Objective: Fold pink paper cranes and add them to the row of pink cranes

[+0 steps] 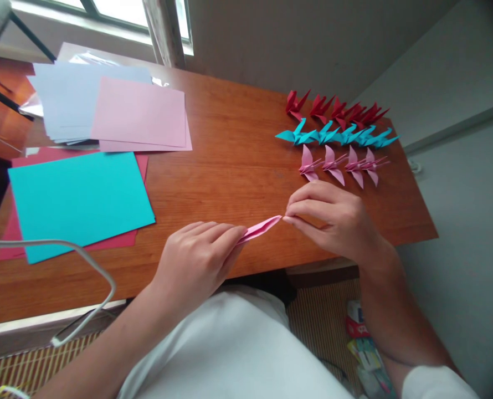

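Between my two hands is a narrow folded piece of pink origami paper (pixel 261 228), slanting up to the right over the table's front part. My left hand (pixel 205 249) is closed around its lower left end, hiding that end. At the pointed right tip, the thumb and fingertips of my right hand (pixel 327 216) are pinched together; the tip appears to meet them. Just beyond my right hand stands a row of pink paper cranes (pixel 333 165). Behind that row are blue paper cranes (pixel 325 134), then red paper cranes (pixel 321 108) at the back.
Pink sheets (pixel 142 113) overlap pale blue-grey sheets (pixel 70 94) at the back left. A turquoise sheet (pixel 82 202) lies on red sheets (pixel 136 238) nearer me. A white cable (pixel 99 269) arches over the wooden table's (pixel 225 166) left front edge. Packages (pixel 366 349) sit below right.
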`<state>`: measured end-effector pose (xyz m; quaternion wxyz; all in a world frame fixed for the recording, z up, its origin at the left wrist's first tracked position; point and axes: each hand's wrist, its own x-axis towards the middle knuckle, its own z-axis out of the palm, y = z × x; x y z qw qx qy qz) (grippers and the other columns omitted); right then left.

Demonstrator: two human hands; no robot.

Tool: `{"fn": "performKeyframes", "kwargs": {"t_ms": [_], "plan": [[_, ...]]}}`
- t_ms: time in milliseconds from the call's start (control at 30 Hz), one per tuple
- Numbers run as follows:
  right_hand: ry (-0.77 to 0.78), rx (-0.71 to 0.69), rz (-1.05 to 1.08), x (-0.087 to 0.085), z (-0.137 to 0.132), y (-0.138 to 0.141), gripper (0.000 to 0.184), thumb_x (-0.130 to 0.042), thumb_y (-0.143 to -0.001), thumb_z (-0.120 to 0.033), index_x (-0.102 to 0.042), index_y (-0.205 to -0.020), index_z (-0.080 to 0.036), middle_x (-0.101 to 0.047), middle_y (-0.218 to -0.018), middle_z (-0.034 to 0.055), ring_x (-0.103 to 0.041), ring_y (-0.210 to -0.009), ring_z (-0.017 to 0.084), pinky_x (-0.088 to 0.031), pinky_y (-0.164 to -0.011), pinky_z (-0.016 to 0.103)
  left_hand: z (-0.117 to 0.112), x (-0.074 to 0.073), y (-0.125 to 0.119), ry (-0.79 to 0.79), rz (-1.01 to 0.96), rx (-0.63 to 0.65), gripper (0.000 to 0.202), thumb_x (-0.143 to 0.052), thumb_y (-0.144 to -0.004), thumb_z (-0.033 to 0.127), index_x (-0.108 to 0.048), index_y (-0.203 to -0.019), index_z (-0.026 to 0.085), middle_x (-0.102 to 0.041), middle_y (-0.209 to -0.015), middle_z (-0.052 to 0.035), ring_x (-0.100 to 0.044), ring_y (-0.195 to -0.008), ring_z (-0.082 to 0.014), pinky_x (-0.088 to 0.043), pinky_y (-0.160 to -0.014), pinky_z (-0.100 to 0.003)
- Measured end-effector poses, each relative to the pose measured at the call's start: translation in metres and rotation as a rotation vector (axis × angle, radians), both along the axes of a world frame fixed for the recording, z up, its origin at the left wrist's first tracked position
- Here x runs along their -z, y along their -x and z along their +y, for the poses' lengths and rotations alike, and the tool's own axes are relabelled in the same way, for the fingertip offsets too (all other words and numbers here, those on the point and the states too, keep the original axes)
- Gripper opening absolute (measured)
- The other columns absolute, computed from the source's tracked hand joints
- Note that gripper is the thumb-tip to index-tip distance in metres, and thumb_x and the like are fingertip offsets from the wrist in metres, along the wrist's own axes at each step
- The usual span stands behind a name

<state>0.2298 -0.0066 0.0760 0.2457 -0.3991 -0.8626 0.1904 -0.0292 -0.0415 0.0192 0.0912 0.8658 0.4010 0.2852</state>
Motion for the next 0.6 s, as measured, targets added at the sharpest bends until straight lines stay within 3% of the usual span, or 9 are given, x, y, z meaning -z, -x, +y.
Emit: {"fn": "performKeyframes", "kwargs": {"t_ms": [67,133,233,300,467,600], "plan": [[0.064,0.163,0.104,0.003,-0.008,0.006,0.008,-0.071,-0.089,-0.02,-0.07,-0.084,-0.026,-0.07,-0.086,0.0018,-0.064,-0.079,0.018,-0.051,-0.072,0.033,-0.001,0.0,-0.001,-0.024,-0.004,-0.046,0.015,-0.057,-0.1,0.028,-0.071,-0.101,0.021,-0.08,-0.09,-0.0006,-0.073,-0.072,-0.0169,-0.049,-0.067,-0.03],[0.227,0.351,0.259,0.012,-0.018,0.015,0.006,-0.069,-0.091,-0.023,-0.068,-0.085,-0.023,-0.068,-0.082,0.001,-0.061,-0.073,0.015,-0.049,-0.065,0.03,-0.002,0.001,-0.003,-0.068,-0.008,-0.1,0.012,-0.061,-0.098,0.026,-0.071,-0.102,0.02,-0.081,-0.091,-0.0005,-0.073,-0.074,-0.0174,-0.05,-0.068,-0.03],[0.553,0.463,0.561,0.031,-0.03,0.032,0.011,-0.069,-0.092,-0.033,-0.067,-0.09,-0.022,-0.066,-0.081,-0.0002,-0.061,-0.072,0.013,-0.048,-0.064,0.027,-0.003,0.006,-0.008,-0.147,-0.023,-0.162,0.011,-0.067,-0.094,0.023,-0.071,-0.103,0.018,-0.081,-0.093,-0.0025,-0.073,-0.074,-0.0184,-0.049,-0.068,-0.031],[0.655,0.484,0.727,0.043,-0.035,0.043,0.014,-0.071,-0.091,-0.036,-0.067,-0.091,-0.022,-0.063,-0.076,-0.0021,-0.055,-0.064,0.011,-0.045,-0.058,0.025,-0.004,0.009,-0.01,-0.187,-0.033,-0.17,0.014,-0.07,-0.092,0.021,-0.071,-0.105,0.017,-0.081,-0.094,-0.0038,-0.073,-0.075,-0.019,-0.049,-0.068,-0.031],[0.69,0.534,0.991,0.056,-0.036,0.06,0.014,-0.073,-0.089,-0.034,-0.068,-0.094,-0.022,-0.061,-0.074,-0.0033,-0.047,-0.059,0.008,-0.037,-0.051,0.022,0.0,0.015,-0.012,-0.251,-0.032,-0.141,0.021,-0.074,-0.089,0.017,-0.07,-0.109,0.015,-0.081,-0.097,-0.0044,-0.074,-0.077,-0.0196,-0.049,-0.068,-0.032],[0.629,0.593,0.986,0.058,-0.036,0.067,0.013,-0.073,-0.087,-0.03,-0.067,-0.096,-0.023,-0.065,-0.084,-0.0022,-0.053,-0.065,0.008,-0.039,-0.054,0.02,0.004,0.017,-0.011,-0.283,-0.014,-0.119,0.022,-0.074,-0.089,0.017,-0.069,-0.11,0.014,-0.081,-0.097,-0.0044,-0.073,-0.075,-0.0199,-0.048,-0.067,-0.033]]}}
